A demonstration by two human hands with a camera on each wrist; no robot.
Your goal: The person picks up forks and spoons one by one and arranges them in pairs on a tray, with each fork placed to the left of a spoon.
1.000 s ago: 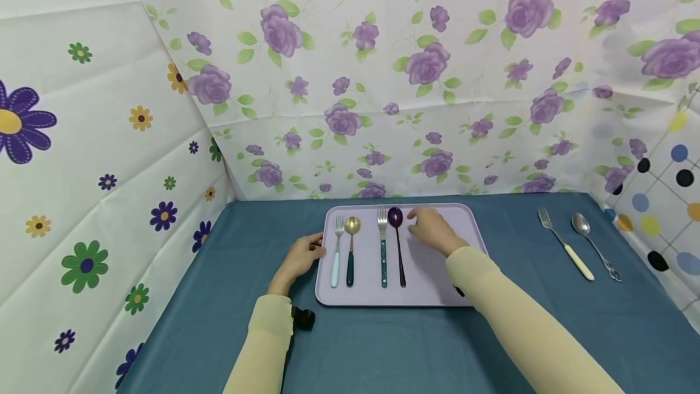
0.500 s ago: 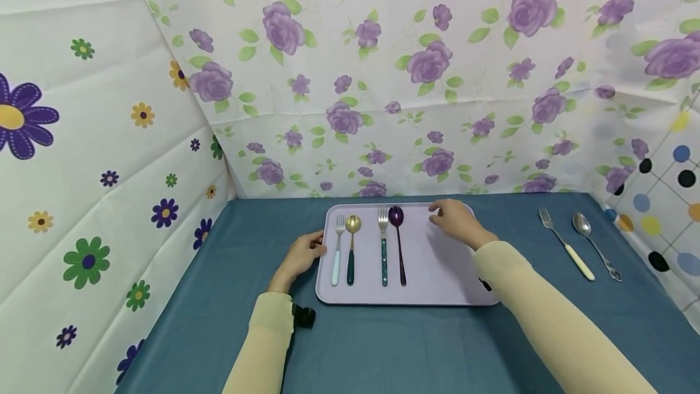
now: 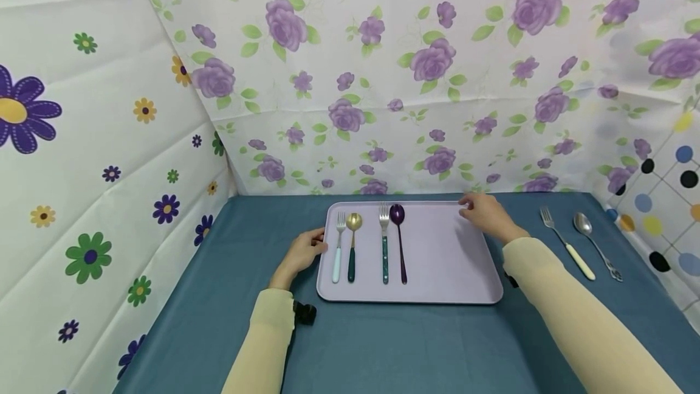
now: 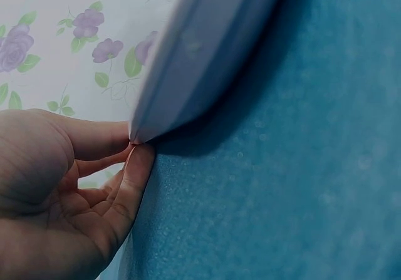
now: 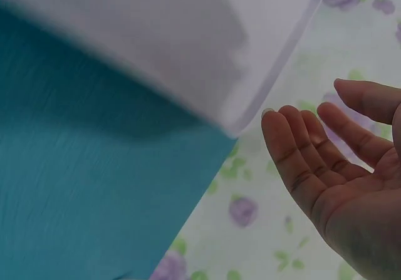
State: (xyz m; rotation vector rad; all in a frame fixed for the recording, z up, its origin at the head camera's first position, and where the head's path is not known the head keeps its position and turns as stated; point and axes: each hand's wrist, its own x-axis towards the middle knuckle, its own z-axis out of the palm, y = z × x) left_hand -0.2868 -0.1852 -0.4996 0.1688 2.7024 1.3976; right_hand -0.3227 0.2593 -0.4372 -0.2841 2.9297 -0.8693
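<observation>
A pale purple tray point(image 3: 437, 260) lies on the table. My left hand point(image 3: 303, 252) pinches its left edge between thumb and fingers; the left wrist view shows the thumb point(image 4: 103, 136) against the tray rim point(image 4: 188, 61). On the tray, side by side, are a fork with a light blue handle point(image 3: 336, 260), a gold spoon with a green handle point(image 3: 353, 222), a fork with a dark green handle point(image 3: 385, 257) and a dark purple spoon point(image 3: 397, 214). At the far right corner my right hand point(image 3: 490, 214) has loosely bent fingers and holds nothing; in the right wrist view its fingers point(image 5: 288, 145) are apart from the tray.
A fork with a cream handle point(image 3: 579, 261) and a silver spoon point(image 3: 583, 224) lie on the blue tablecloth point(image 3: 404, 345) to the right of the tray. Flower-patterned cloth point(image 3: 350, 65) hangs behind the table and along the left side.
My right hand has moved right, from beside the purple spoon to the tray's far right corner. The left hand stays at the tray's left edge.
</observation>
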